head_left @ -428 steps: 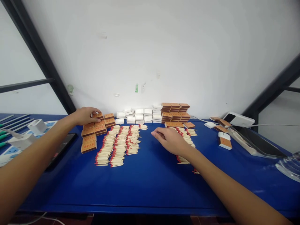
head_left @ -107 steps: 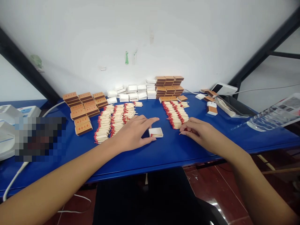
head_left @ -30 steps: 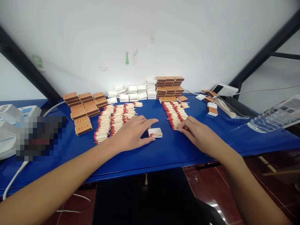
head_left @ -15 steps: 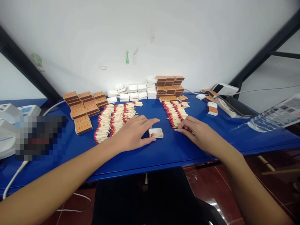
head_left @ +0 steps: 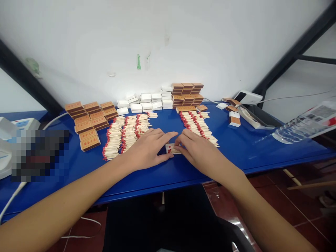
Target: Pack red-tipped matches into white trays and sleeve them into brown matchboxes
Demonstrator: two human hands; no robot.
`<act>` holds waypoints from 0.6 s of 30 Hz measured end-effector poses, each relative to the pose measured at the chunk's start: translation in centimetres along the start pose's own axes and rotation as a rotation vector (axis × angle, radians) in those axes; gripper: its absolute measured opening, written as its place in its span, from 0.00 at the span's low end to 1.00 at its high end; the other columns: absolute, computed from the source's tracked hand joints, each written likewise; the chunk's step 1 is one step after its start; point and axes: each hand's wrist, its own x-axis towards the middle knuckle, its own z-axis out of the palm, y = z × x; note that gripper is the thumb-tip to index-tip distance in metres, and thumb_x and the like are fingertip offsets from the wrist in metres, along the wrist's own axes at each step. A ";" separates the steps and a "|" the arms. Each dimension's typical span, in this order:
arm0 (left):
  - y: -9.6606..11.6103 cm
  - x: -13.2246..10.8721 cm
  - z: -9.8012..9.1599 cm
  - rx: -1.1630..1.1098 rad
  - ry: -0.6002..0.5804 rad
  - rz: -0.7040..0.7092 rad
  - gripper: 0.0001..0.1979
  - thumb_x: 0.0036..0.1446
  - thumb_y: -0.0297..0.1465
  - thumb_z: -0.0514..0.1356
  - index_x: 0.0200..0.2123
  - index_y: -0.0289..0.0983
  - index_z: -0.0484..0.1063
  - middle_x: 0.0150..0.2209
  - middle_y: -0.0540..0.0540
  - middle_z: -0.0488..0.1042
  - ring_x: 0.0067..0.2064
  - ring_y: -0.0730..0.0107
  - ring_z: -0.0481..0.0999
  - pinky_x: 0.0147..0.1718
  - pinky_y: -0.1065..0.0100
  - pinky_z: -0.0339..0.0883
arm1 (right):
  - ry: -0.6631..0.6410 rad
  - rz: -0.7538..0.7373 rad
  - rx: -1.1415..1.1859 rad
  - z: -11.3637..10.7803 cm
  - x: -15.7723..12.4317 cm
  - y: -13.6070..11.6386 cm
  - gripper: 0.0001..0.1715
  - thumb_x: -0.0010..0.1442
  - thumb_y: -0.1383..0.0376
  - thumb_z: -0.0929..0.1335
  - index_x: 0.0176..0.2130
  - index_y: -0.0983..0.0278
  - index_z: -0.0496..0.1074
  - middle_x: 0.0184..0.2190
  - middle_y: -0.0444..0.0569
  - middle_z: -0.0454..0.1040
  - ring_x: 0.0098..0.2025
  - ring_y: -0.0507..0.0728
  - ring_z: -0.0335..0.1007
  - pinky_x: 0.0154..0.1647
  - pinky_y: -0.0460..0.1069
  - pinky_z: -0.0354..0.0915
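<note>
A small white matchbox tray (head_left: 170,151) lies on the blue table with red-tipped matches in it. My left hand (head_left: 147,147) is open beside it, thumb and index finger spread around its left end. Over the tray's right side is my right hand (head_left: 202,150), its thumb and fingers pinched on matches that the fingers mostly hide. Rows of loose matches (head_left: 195,122) lie just behind my right hand. More rows of matches (head_left: 114,136) stretch out behind my left hand and forearm.
Brown matchboxes are stacked at the left (head_left: 89,138) and back middle (head_left: 187,99), with white trays (head_left: 145,101) between. At the right are a brown-and-white matchbox (head_left: 234,119), a white device (head_left: 248,97) and a clear plastic package (head_left: 301,122). A white wall (head_left: 168,63) rises behind.
My right hand has moved left from the near end of the right-hand match rows to the tray. My left hand stays around the tray. The camera view has shifted slightly.
</note>
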 end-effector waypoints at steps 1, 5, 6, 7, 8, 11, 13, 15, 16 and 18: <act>0.0 0.0 0.0 0.000 -0.001 0.001 0.29 0.69 0.40 0.64 0.67 0.39 0.62 0.48 0.41 0.77 0.51 0.54 0.75 0.51 0.56 0.70 | -0.008 0.003 -0.005 0.2 0.1 0.0 0.08 0.75 0.64 0.63 0.42 0.60 0.70 0.42 0.52 0.73 0.41 0.61 0.74 0.39 0.54 0.68; -0.2 -0.1 0.2 0.005 0.002 0.000 0.30 0.69 0.41 0.64 0.68 0.38 0.62 0.47 0.41 0.76 0.50 0.54 0.75 0.51 0.55 0.69 | -0.019 0.023 0.018 0.3 -0.5 0.7 0.05 0.74 0.64 0.65 0.44 0.60 0.70 0.43 0.51 0.73 0.42 0.60 0.74 0.40 0.54 0.69; -0.2 -0.1 0.3 0.005 0.001 0.000 0.30 0.69 0.41 0.64 0.68 0.38 0.62 0.47 0.42 0.76 0.50 0.54 0.75 0.51 0.55 0.69 | -0.020 0.028 0.023 0.2 -0.7 0.9 0.05 0.74 0.63 0.65 0.44 0.60 0.70 0.43 0.51 0.73 0.42 0.60 0.74 0.40 0.55 0.69; -0.3 -0.1 0.3 0.005 0.000 0.000 0.30 0.69 0.41 0.64 0.68 0.39 0.61 0.46 0.42 0.76 0.50 0.54 0.74 0.51 0.55 0.69 | -0.025 0.030 0.029 0.1 -0.9 1.0 0.05 0.74 0.63 0.65 0.44 0.60 0.70 0.43 0.51 0.73 0.42 0.60 0.74 0.41 0.55 0.69; -0.3 -0.2 0.4 0.004 0.000 0.000 0.30 0.69 0.41 0.64 0.68 0.39 0.61 0.46 0.42 0.76 0.50 0.54 0.74 0.51 0.55 0.69 | -0.031 0.033 0.038 0.0 -1.0 1.1 0.05 0.74 0.63 0.64 0.44 0.60 0.70 0.43 0.51 0.73 0.42 0.60 0.74 0.41 0.55 0.69; -0.3 -0.2 0.3 0.007 0.011 0.008 0.30 0.69 0.41 0.64 0.68 0.38 0.61 0.47 0.41 0.76 0.50 0.54 0.74 0.50 0.56 0.70 | -0.049 0.041 0.075 0.2 -1.1 1.2 0.06 0.75 0.64 0.64 0.44 0.60 0.71 0.43 0.51 0.73 0.41 0.60 0.73 0.42 0.55 0.69; -0.3 -0.2 0.3 0.006 0.011 0.012 0.30 0.69 0.41 0.64 0.68 0.38 0.62 0.48 0.41 0.77 0.50 0.54 0.75 0.51 0.56 0.70 | -0.062 0.051 0.098 0.5 -0.9 1.1 0.06 0.75 0.64 0.64 0.43 0.60 0.70 0.43 0.51 0.73 0.42 0.59 0.73 0.43 0.54 0.69; -0.2 -0.1 0.2 0.008 0.010 0.011 0.30 0.68 0.41 0.64 0.68 0.38 0.62 0.48 0.41 0.77 0.50 0.54 0.75 0.51 0.55 0.70 | -0.067 0.063 0.115 0.7 -0.6 0.8 0.07 0.75 0.64 0.64 0.42 0.60 0.70 0.43 0.51 0.73 0.42 0.59 0.73 0.43 0.54 0.69; -0.2 -0.1 0.2 0.009 0.011 0.009 0.30 0.68 0.41 0.65 0.68 0.38 0.62 0.48 0.41 0.77 0.50 0.54 0.75 0.51 0.55 0.70 | -0.067 0.066 0.123 0.6 -0.5 0.7 0.07 0.74 0.64 0.64 0.42 0.60 0.70 0.43 0.51 0.73 0.42 0.59 0.73 0.43 0.53 0.68; -0.2 -0.1 0.1 0.015 0.015 0.005 0.31 0.67 0.40 0.66 0.68 0.38 0.62 0.47 0.42 0.76 0.50 0.54 0.75 0.51 0.55 0.70 | -0.053 0.065 0.142 0.2 -0.4 0.8 0.07 0.74 0.64 0.64 0.41 0.60 0.71 0.42 0.50 0.73 0.41 0.59 0.73 0.42 0.53 0.68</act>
